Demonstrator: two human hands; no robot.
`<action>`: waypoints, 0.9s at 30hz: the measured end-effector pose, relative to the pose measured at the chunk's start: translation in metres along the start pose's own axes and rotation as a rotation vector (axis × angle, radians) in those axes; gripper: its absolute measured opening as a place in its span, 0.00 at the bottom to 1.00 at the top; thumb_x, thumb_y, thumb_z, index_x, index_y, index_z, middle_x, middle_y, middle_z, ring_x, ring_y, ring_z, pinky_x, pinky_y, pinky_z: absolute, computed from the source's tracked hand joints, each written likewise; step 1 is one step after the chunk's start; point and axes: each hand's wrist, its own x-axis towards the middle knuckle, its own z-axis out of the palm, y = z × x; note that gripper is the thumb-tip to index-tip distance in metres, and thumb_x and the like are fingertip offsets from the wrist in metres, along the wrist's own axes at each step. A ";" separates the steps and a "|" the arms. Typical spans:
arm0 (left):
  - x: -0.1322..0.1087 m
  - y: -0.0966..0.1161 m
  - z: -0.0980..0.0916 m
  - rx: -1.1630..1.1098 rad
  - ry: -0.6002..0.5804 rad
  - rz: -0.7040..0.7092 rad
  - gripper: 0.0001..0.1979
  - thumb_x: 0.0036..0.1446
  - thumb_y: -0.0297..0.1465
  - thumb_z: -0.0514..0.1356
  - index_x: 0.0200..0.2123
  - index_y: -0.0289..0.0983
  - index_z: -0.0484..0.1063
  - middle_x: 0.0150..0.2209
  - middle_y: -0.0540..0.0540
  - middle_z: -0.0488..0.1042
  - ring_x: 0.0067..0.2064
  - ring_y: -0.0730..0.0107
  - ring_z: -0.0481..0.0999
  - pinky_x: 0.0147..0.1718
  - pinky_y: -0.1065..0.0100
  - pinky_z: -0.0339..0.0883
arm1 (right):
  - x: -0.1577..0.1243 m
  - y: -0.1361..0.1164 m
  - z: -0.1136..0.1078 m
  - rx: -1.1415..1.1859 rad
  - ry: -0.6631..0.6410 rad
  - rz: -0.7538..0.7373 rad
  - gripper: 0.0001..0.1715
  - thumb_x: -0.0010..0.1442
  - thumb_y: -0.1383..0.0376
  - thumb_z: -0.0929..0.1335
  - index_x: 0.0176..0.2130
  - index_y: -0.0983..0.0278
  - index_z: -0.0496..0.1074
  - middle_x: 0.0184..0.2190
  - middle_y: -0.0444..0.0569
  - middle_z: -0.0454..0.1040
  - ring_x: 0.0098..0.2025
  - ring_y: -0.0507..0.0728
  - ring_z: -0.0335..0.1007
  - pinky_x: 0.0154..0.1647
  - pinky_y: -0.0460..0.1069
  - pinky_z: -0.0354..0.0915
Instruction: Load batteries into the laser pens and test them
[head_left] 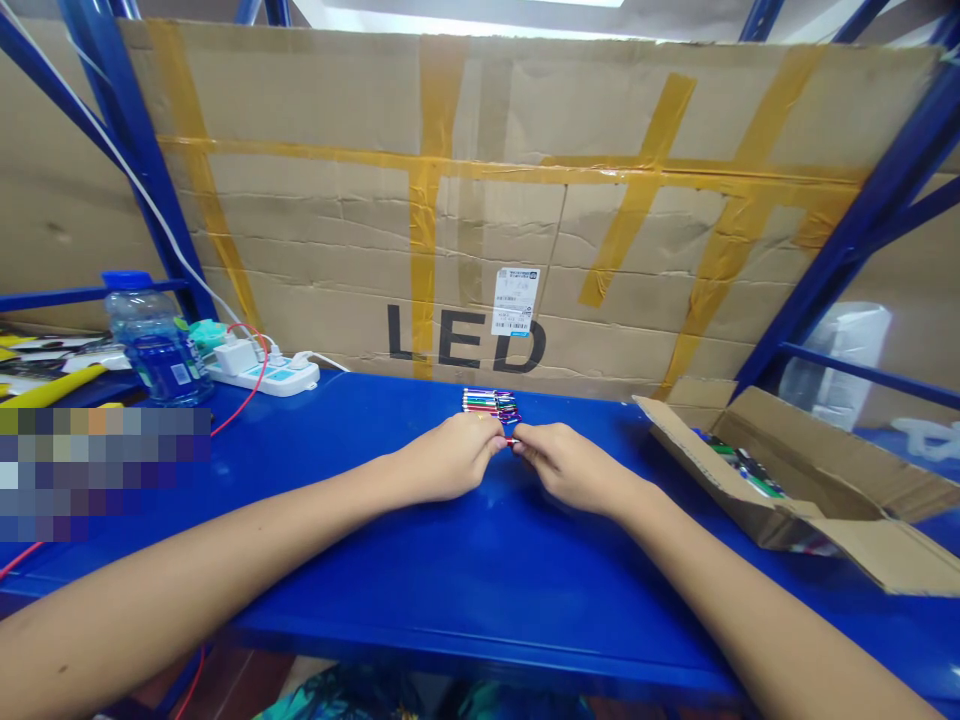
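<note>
Between my two hands, near the middle of the blue table, is a short shiny red pen [511, 441], mostly hidden by the fingers. My left hand [461, 455] pinches its left end, fingers curled. On the other side, my right hand [564, 462] has thumb and fingertips closed on the right end. Just beyond the hands lies a row of shiny short pens [480, 401] in several colours, side by side on the table. More pens [750, 470] lie in an open cardboard box [832, 455] to the right of my right hand.
A large cardboard sheet [337, 250] marked LED stands along the back. At the left are a water bottle [161, 345] with a blue cap, a white power strip [281, 375] and a red cable [251, 395]. Blue rack posts [847, 240] rise at both sides.
</note>
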 end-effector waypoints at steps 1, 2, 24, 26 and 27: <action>-0.001 0.000 -0.001 0.001 -0.016 -0.005 0.11 0.66 0.31 0.48 0.37 0.35 0.70 0.37 0.42 0.76 0.39 0.60 0.75 0.38 0.62 0.66 | 0.000 -0.001 0.001 0.053 -0.006 0.015 0.15 0.66 0.66 0.58 0.27 0.62 0.60 0.23 0.45 0.67 0.25 0.52 0.57 0.29 0.48 0.53; -0.001 0.000 -0.001 0.004 -0.022 -0.003 0.10 0.66 0.31 0.49 0.38 0.36 0.70 0.37 0.42 0.76 0.38 0.60 0.75 0.37 0.62 0.66 | 0.001 -0.001 0.002 0.122 -0.012 0.036 0.16 0.67 0.65 0.58 0.26 0.62 0.60 0.22 0.45 0.66 0.24 0.51 0.57 0.28 0.47 0.53; -0.003 -0.001 0.010 0.126 0.063 0.085 0.13 0.67 0.32 0.48 0.38 0.35 0.71 0.36 0.41 0.76 0.38 0.60 0.76 0.37 0.63 0.68 | 0.002 0.009 0.012 0.871 -0.068 0.276 0.22 0.58 0.51 0.66 0.22 0.62 0.61 0.11 0.36 0.53 0.13 0.48 0.49 0.15 0.45 0.51; -0.003 -0.001 0.011 0.181 0.081 0.113 0.14 0.68 0.31 0.47 0.39 0.34 0.71 0.34 0.41 0.76 0.37 0.60 0.76 0.36 0.63 0.68 | 0.003 0.008 0.011 0.989 -0.100 0.314 0.22 0.56 0.51 0.66 0.21 0.62 0.60 0.10 0.35 0.51 0.12 0.47 0.46 0.14 0.45 0.51; -0.003 -0.001 0.011 0.209 0.091 0.129 0.14 0.68 0.31 0.47 0.40 0.33 0.71 0.34 0.41 0.76 0.36 0.60 0.76 0.35 0.63 0.68 | 0.003 0.007 0.010 1.026 -0.106 0.327 0.21 0.56 0.52 0.66 0.21 0.62 0.60 0.10 0.35 0.51 0.11 0.47 0.46 0.13 0.45 0.52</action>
